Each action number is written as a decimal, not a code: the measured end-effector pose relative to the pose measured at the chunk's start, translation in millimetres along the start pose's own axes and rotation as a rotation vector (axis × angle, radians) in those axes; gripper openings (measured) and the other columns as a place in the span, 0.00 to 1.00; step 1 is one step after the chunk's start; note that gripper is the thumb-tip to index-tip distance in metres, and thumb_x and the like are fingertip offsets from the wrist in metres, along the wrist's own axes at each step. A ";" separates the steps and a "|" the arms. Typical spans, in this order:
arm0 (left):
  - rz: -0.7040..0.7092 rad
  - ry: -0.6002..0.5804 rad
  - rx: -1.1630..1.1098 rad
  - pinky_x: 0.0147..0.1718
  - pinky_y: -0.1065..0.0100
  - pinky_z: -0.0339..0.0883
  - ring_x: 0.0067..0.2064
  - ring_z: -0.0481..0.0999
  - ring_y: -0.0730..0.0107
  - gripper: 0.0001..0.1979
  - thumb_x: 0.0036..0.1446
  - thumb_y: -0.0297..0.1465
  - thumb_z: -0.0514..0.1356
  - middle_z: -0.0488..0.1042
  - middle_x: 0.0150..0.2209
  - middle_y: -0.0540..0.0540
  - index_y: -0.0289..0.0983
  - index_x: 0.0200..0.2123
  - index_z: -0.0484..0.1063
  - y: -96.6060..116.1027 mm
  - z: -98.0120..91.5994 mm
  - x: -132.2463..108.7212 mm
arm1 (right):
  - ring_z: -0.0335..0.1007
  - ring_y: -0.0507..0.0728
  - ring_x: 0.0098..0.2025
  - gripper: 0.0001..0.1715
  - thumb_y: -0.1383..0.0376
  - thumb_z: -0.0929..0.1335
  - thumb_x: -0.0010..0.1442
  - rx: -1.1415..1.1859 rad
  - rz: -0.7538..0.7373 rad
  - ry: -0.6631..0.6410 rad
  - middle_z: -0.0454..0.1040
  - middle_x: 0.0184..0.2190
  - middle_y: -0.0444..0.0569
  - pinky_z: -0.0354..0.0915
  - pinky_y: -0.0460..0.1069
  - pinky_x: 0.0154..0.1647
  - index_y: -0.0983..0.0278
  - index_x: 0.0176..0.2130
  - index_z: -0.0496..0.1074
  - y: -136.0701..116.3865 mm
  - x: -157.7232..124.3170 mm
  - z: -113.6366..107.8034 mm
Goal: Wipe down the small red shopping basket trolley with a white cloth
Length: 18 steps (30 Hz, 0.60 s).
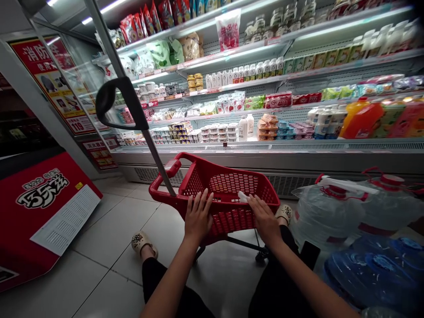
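A red plastic shopping cart (238,181) with a perforated basket stands in front of my knees. My left hand (198,216) lies on the basket's near rim, its fingers stretched out and holding nothing. Further right on the same rim rests my right hand (265,218). A small crumpled white piece (243,196), perhaps tissue, sticks out from under its fingertips; the thumb side is partly hidden. A grey metal pole (155,152) with a black loop-shaped grip (132,104) slants up from the cart's red handle end.
Beyond the cart runs a lit refrigerated shelf (205,148) with bottles, cups and packets. Large water jugs (334,212) and blue-tinted bottles (374,265) stand at right, beside a dark phone-like object (309,255). A red freezer (46,207) stands left on the tiled floor (106,247).
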<state>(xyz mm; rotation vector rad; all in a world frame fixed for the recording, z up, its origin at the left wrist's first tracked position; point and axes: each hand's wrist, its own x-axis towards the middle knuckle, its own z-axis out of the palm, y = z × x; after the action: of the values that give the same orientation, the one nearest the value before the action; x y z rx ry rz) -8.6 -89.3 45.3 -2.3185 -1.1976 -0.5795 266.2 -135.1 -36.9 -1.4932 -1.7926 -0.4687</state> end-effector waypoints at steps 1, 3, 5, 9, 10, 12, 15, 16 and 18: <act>0.001 -0.001 -0.003 0.72 0.46 0.40 0.73 0.56 0.49 0.40 0.61 0.33 0.60 0.49 0.75 0.46 0.44 0.75 0.51 3.8 -0.3 0.1 | 0.53 0.60 0.73 0.46 0.79 0.55 0.65 0.015 -0.026 -0.007 0.61 0.71 0.48 0.58 0.61 0.72 0.57 0.76 0.41 -15.7 6.5 3.6; 0.003 -0.002 -0.005 0.72 0.46 0.39 0.73 0.55 0.50 0.41 0.60 0.34 0.60 0.47 0.76 0.46 0.43 0.75 0.50 8.6 -1.1 0.3 | 0.54 0.60 0.73 0.46 0.79 0.56 0.65 0.051 -0.067 -0.012 0.61 0.71 0.49 0.59 0.60 0.71 0.59 0.76 0.41 -49.2 19.9 12.5; 0.002 0.000 -0.002 0.73 0.46 0.38 0.74 0.53 0.51 0.42 0.60 0.33 0.60 0.46 0.76 0.46 0.42 0.75 0.48 10.5 -1.6 0.6 | 0.54 0.60 0.73 0.46 0.78 0.57 0.65 0.094 -0.107 -0.005 0.60 0.71 0.50 0.60 0.60 0.71 0.60 0.76 0.39 -79.6 31.6 21.8; -0.007 0.015 0.020 0.73 0.47 0.38 0.74 0.52 0.54 0.41 0.62 0.33 0.57 0.46 0.76 0.45 0.38 0.75 0.45 11.0 -0.4 0.8 | 0.53 0.58 0.73 0.47 0.78 0.57 0.65 0.160 -0.182 0.013 0.59 0.72 0.50 0.60 0.58 0.72 0.61 0.76 0.37 -104.8 42.5 29.6; -0.006 0.016 0.025 0.73 0.47 0.38 0.74 0.52 0.54 0.41 0.62 0.32 0.57 0.46 0.76 0.44 0.37 0.75 0.45 11.4 0.0 0.7 | 0.52 0.57 0.73 0.47 0.78 0.57 0.65 0.163 -0.199 0.006 0.58 0.72 0.49 0.59 0.58 0.72 0.61 0.76 0.37 -101.6 41.4 28.1; 0.007 0.014 0.028 0.73 0.47 0.39 0.74 0.53 0.53 0.42 0.61 0.31 0.57 0.46 0.76 0.44 0.38 0.76 0.45 13.1 0.3 0.4 | 0.52 0.57 0.73 0.46 0.79 0.56 0.65 0.146 -0.218 -0.014 0.58 0.72 0.47 0.59 0.58 0.72 0.59 0.76 0.38 -85.8 34.7 21.7; 0.032 0.016 0.020 0.73 0.48 0.40 0.74 0.52 0.54 0.43 0.60 0.30 0.58 0.45 0.76 0.44 0.39 0.76 0.45 15.0 -2.8 0.2 | 0.53 0.57 0.73 0.46 0.80 0.54 0.65 0.069 -0.179 -0.023 0.59 0.72 0.46 0.56 0.60 0.73 0.57 0.76 0.39 -49.2 16.7 8.0; 0.045 0.018 0.014 0.73 0.50 0.39 0.75 0.52 0.55 0.42 0.61 0.29 0.57 0.46 0.76 0.45 0.39 0.76 0.44 13.9 -5.1 0.1 | 0.53 0.57 0.73 0.47 0.80 0.54 0.65 0.042 -0.158 -0.024 0.59 0.72 0.46 0.55 0.60 0.73 0.56 0.76 0.39 -36.4 10.1 3.7; 0.070 0.025 0.002 0.73 0.55 0.39 0.75 0.50 0.59 0.41 0.62 0.28 0.56 0.45 0.76 0.45 0.38 0.76 0.44 7.4 -11.3 -0.2 | 0.53 0.58 0.73 0.47 0.80 0.53 0.66 -0.001 -0.122 -0.030 0.58 0.72 0.46 0.53 0.61 0.74 0.55 0.76 0.38 -14.0 -1.3 -2.9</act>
<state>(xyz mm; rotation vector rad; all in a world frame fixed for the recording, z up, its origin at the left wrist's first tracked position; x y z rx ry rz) -4.2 -99.7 52.7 -2.3351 -1.1000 -0.5804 253.8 -141.5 -33.5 -1.4038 -1.9145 -0.5101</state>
